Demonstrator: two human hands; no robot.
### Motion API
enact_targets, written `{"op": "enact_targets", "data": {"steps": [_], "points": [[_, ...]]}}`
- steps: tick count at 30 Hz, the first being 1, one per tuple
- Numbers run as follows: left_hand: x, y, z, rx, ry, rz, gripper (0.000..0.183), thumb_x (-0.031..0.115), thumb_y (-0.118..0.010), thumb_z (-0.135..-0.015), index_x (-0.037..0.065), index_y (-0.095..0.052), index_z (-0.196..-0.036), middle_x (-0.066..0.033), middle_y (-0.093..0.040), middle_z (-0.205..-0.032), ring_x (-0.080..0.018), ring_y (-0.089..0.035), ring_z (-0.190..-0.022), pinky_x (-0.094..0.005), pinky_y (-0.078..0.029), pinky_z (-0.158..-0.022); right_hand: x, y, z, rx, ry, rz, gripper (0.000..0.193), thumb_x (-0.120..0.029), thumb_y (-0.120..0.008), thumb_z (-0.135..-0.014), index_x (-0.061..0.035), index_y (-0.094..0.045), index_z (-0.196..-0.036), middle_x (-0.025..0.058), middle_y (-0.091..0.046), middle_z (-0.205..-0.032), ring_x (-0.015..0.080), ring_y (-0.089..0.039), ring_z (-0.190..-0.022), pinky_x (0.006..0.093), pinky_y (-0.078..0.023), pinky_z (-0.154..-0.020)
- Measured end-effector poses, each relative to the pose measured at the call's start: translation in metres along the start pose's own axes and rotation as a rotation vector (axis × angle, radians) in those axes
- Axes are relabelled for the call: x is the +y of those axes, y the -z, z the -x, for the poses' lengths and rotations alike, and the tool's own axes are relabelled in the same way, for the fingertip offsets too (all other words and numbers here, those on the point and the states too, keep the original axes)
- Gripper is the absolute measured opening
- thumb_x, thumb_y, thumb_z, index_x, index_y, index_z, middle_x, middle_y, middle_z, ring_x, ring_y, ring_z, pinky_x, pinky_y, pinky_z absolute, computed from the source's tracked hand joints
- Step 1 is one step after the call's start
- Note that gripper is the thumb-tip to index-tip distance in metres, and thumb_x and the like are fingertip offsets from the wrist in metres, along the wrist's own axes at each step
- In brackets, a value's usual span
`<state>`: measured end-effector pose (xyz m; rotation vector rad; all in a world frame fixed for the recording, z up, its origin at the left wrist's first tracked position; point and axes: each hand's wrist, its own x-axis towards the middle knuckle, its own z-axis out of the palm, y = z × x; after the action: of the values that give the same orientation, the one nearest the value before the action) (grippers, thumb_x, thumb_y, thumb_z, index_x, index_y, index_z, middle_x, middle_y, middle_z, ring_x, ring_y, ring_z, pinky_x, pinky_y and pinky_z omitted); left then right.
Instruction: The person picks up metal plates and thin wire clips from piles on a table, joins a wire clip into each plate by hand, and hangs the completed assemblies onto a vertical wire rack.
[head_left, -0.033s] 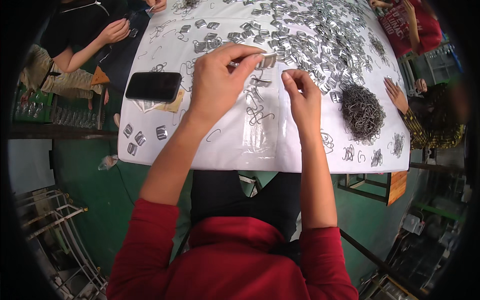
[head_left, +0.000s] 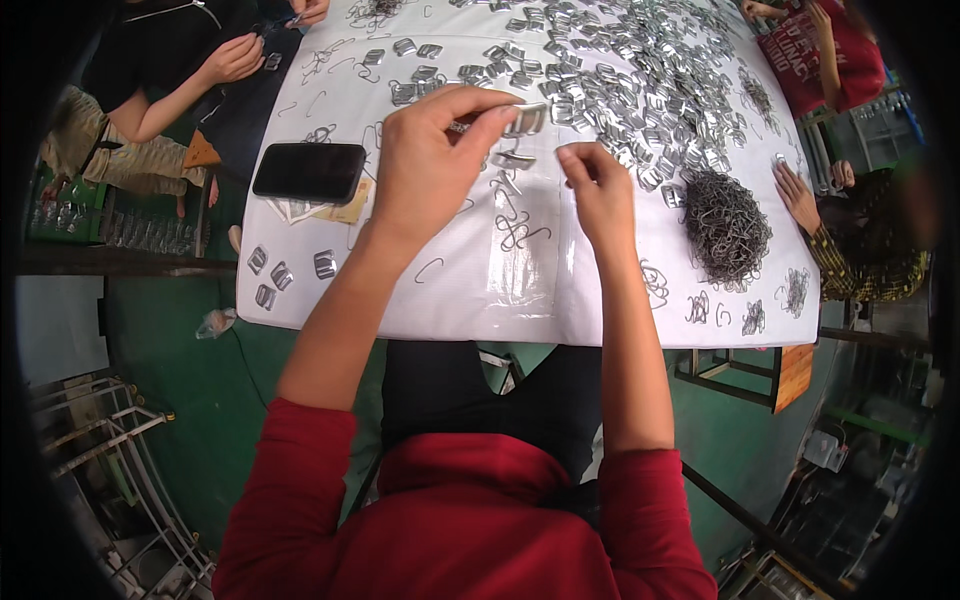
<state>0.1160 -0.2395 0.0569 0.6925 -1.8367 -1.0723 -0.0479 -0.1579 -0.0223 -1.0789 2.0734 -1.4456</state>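
My left hand (head_left: 440, 155) is closed in a pinch on a shiny metal buckle (head_left: 527, 120), raised over the white-covered table. Another metal buckle (head_left: 514, 160) shows just below it, near the bent wire pieces. To the right, my right hand (head_left: 602, 190) has thumb and forefinger drawn together. Whatever it may hold is too small to make out. Between my forearms, several bent wire hooks (head_left: 522, 230) lie on a strip of clear tape (head_left: 520, 292) on the white cloth (head_left: 440, 305).
A large heap of metal buckles (head_left: 650, 90) covers the far middle. A tangled pile of wire hooks (head_left: 725, 228) is at right. A black phone (head_left: 308, 172) lies at left, near a few loose buckles (head_left: 282, 275). Other people's hands (head_left: 235, 58) are at the table's sides.
Both my hands have shifted very slightly to the left, the buckle moving along with my left hand. The grips look the same.
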Motion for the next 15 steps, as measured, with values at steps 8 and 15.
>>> {"op": "enact_targets", "data": {"steps": [8,15], "points": [[-0.004,0.035,0.004,0.008,0.157,0.022,0.017,0.007,-0.059,-0.086,-0.001,-0.064,-0.100,-0.0044,-0.065,-0.083,-0.0075,-0.060,-0.070,-0.0178,-0.044,-0.057,0.003,-0.067,-0.045,-0.419,-0.141,0.854,0.027,-0.028,-0.059,-0.081,-0.0049,-0.066,-0.094,0.0137,-0.066,-0.095,0.0296,-0.062,-0.091,0.0380,-0.050,-0.078],[-0.003,0.026,0.016,-0.033,0.200,0.217,0.016,0.003,-0.059,-0.084,-0.002,-0.064,-0.098,-0.0061,-0.063,-0.087,-0.0109,-0.064,-0.072,-0.0193,-0.050,-0.058,-0.031,-0.002,-0.001,-0.344,-0.079,0.120,0.015,-0.012,-0.058,-0.085,0.0030,-0.056,-0.085,0.0127,-0.063,-0.077,0.0192,-0.061,-0.065,0.0321,-0.048,-0.059]]}}
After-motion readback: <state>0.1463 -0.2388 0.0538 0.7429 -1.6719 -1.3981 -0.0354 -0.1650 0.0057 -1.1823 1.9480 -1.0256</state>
